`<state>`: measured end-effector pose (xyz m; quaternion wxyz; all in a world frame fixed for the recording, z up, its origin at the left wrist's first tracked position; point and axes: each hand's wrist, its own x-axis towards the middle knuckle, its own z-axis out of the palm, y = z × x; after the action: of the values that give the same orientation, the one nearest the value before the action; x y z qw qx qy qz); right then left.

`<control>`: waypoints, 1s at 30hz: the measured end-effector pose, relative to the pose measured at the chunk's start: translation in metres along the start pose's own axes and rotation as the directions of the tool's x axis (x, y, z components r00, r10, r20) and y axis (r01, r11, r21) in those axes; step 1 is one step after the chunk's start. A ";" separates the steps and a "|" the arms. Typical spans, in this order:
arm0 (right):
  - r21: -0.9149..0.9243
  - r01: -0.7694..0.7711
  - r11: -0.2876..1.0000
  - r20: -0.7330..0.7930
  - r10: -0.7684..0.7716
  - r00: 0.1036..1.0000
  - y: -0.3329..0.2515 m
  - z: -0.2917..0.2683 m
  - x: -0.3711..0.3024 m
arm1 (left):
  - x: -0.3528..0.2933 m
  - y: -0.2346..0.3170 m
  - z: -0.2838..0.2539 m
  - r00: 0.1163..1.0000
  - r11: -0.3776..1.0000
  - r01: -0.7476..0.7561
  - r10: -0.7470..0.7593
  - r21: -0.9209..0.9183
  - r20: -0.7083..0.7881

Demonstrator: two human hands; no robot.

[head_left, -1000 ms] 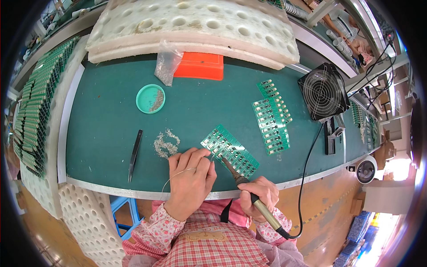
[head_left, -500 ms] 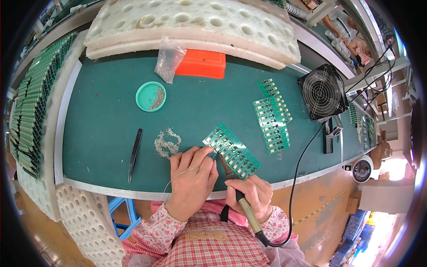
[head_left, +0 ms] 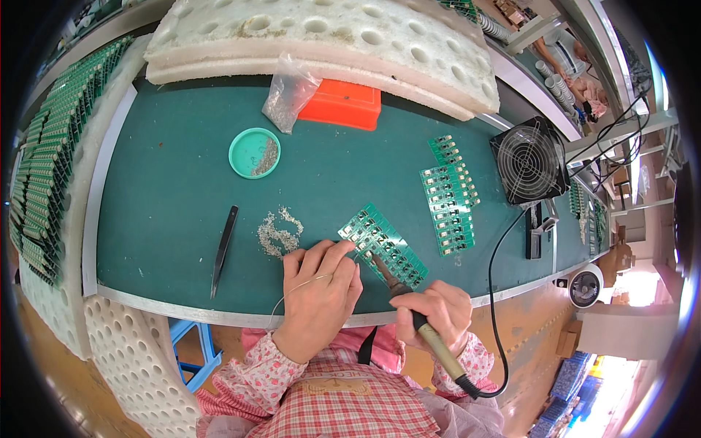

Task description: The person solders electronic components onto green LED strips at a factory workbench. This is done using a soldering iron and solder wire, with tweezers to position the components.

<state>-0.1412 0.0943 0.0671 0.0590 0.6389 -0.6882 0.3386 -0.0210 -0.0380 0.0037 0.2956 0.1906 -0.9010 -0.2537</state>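
My left hand (head_left: 321,292) is closed at the near left end of a green circuit board panel (head_left: 387,244), pinching a thin solder wire (head_left: 301,284) that trails back over the fingers. In my right hand (head_left: 442,314) is a soldering iron (head_left: 438,349), gripped by its dark and tan handle. Its tip points up-left and rests on or just above the panel, to the right of the left fingertips; actual contact cannot be made out. The panel lies slanted on the green mat and carries rows of small pale and black parts.
Left of my left hand are tiny loose parts (head_left: 269,239) and black tweezers (head_left: 224,252). Farther back are a turquoise dish (head_left: 234,155), a plastic bag (head_left: 286,98), a red box (head_left: 343,104) and white foam (head_left: 321,55). More panels (head_left: 447,204) and a fan (head_left: 527,160) stand right.
My right hand and the soldering iron have moved right, and the iron's tip has shifted a little right along the panel. My left hand keeps its pinch. The whole view has tilted slightly.
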 end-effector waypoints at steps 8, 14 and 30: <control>0.009 -0.033 0.999 -0.053 0.034 0.998 0.005 0.001 -0.001 | 0.002 0.000 -0.001 1.000 1.000 0.004 -0.005 -0.004 -0.006; -0.228 -0.131 0.965 0.003 0.135 0.991 0.018 -0.001 -0.034 | 0.002 0.000 -0.003 1.000 0.999 -0.022 0.022 0.025 0.014; -0.140 -0.393 0.909 -0.171 0.368 0.914 0.021 0.019 -0.056 | -0.002 0.013 -0.009 0.994 0.992 0.105 -0.108 0.067 0.036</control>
<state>-0.1442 0.1301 0.0148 0.0950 0.4592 -0.8203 0.3274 -0.0159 -0.0298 0.0167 0.2576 0.2430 -0.9029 -0.2435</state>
